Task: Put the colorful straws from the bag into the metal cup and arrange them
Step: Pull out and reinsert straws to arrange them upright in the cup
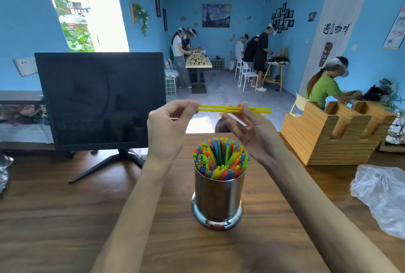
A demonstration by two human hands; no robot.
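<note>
A shiny metal cup (217, 198) stands on the wooden table (65, 218), packed with upright colorful straws (220, 158). Above and beyond it, two yellow straws (219, 109) lie level in the air. My left hand (171, 123) pinches their left end between thumb and fingertips. My right hand (243, 123) pinches them nearer the right end, its other fingers spread loosely. The clear plastic bag (381, 196) lies crumpled at the table's right edge.
A dark monitor (100, 97) on a stand sits at the back left. A wooden slotted holder (335, 134) stands at the back right. Several people work at tables farther back in the blue room.
</note>
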